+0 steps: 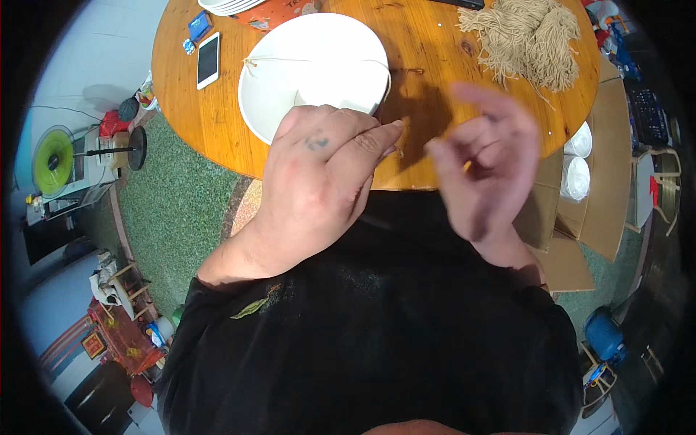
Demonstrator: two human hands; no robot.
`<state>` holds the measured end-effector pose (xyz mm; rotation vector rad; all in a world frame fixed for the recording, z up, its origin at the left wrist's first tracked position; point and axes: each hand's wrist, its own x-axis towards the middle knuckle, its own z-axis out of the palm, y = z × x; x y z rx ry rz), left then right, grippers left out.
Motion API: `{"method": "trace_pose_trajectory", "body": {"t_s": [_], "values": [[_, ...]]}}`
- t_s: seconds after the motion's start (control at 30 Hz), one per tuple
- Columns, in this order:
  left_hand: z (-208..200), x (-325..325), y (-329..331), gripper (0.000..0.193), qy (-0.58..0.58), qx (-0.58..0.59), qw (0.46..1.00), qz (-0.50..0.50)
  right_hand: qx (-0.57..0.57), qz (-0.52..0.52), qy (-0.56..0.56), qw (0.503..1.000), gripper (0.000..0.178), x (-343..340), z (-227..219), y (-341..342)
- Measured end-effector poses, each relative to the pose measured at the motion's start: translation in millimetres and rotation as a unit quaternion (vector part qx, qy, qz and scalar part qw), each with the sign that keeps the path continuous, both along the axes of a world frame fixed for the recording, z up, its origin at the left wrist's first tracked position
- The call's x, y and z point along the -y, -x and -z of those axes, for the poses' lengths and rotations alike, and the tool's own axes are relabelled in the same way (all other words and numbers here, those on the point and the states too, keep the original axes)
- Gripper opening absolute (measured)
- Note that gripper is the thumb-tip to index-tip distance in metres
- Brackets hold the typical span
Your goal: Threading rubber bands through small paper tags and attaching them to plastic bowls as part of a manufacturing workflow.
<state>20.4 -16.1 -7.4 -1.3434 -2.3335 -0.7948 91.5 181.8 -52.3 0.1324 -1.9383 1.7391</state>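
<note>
The left hand [319,174] rests palm-down at the near rim of one white bowl [290,72] on the round wooden table [420,65], its fingers pinched on a thin string [312,61] stretched across the bowl. The right hand [486,159] hovers half-open, blurred, holding nothing (as far as shows). One bundle of beige cord [529,40] lies beyond; one white phone [208,60] lies left.

White smartphone [208,60] and tan string bundle [527,38] on round wooden table [428,43]; cardboard box [591,192] beside it.
</note>
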Motion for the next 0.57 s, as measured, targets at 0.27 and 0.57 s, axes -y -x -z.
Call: {"method": "trace_pose_trajectory", "body": {"t_s": [0.27,0.57], "values": [[-7,-2,0,0.015,0.029,-0.003,1.000,0.000,0.097,-0.087,0.041,0.991,0.026,5,18,0],[-8,-1,21,0.015,-0.050,0.205,0.976,-0.048,-0.007,0.044,-0.086,0.995,0.012,5,40,27]]}}
